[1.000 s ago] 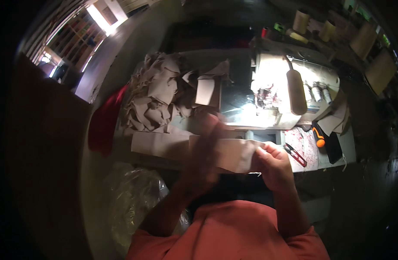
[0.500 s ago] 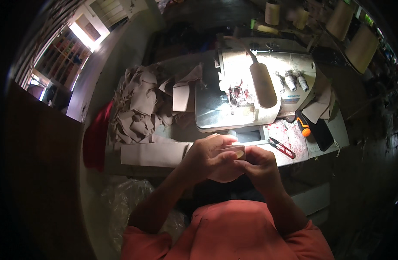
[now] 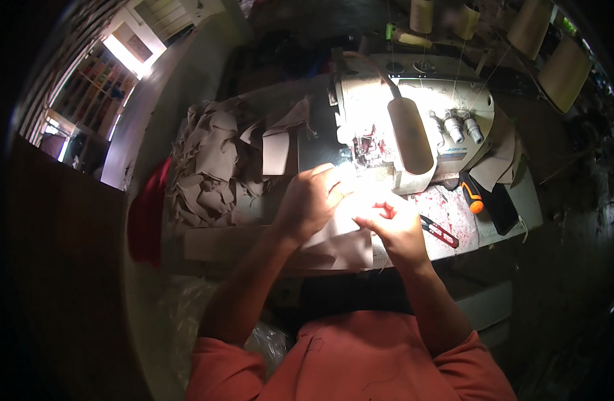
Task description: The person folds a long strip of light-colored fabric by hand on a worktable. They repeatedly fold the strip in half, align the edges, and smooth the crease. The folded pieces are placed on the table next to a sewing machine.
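Observation:
My left hand [image 3: 314, 204] and my right hand [image 3: 395, 230] pinch a pale beige fabric piece [image 3: 344, 237] between them, just in front of the sewing machine [image 3: 477, 101]. Its upper part lies in the glare of the lamp [image 3: 412, 137], so the edge at my fingertips is washed out. The lower part hangs down toward the table's front edge. Close beyond my fingers is the machine's needle area [image 3: 368, 148], brightly lit. Red-handled thread snips [image 3: 442, 233] lie right of my right hand.
Left of the machine sits a heap of beige fabric pieces [image 3: 213, 150]. A flat fabric strip [image 3: 217, 245] lies along the front edge. To the right are an orange-and-black handled tool [image 3: 475, 200] and a dark flat object [image 3: 502, 210]. Thread cones [image 3: 564, 73] stand behind.
Both hands have moved forward, away from my body and into the lamplight, carrying the fabric piece. It was folded between my fingers and now hangs more spread out.

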